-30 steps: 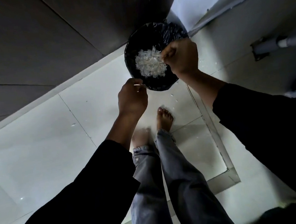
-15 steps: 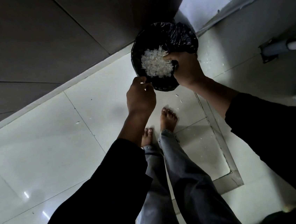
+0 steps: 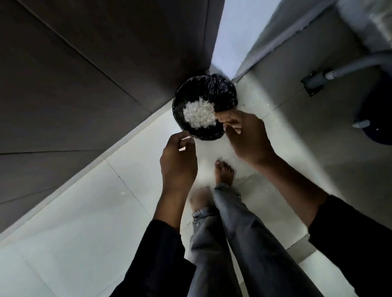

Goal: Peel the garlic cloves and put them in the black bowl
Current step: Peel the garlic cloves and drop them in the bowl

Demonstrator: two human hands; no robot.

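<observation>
On the floor in the corner stands a round container lined with a black plastic bag (image 3: 223, 89), holding a heap of white garlic peels (image 3: 198, 115). My left hand (image 3: 177, 161) hovers just left of its near rim and pinches a thin pale garlic piece (image 3: 187, 138) between thumb and fingertips; whether it is peel or clove I cannot tell. At the near right rim is my right hand (image 3: 247, 140), with relaxed fingers pointing toward the peels and nothing in it. No black bowl is recognisable apart from this lined container.
Dark cabinet fronts (image 3: 85, 75) rise on the left above the pale tiled floor (image 3: 78, 233). My bare feet (image 3: 224, 172) and jeans are directly below the hands. A grey pipe (image 3: 351, 69) and a dark blue object (image 3: 389, 113) lie right. Peel scraps dot the tiles.
My right hand was curled over the peel heap; it has drawn back to the near rim and its fingers have loosened. The left hand keeps its pinch beside the rim.
</observation>
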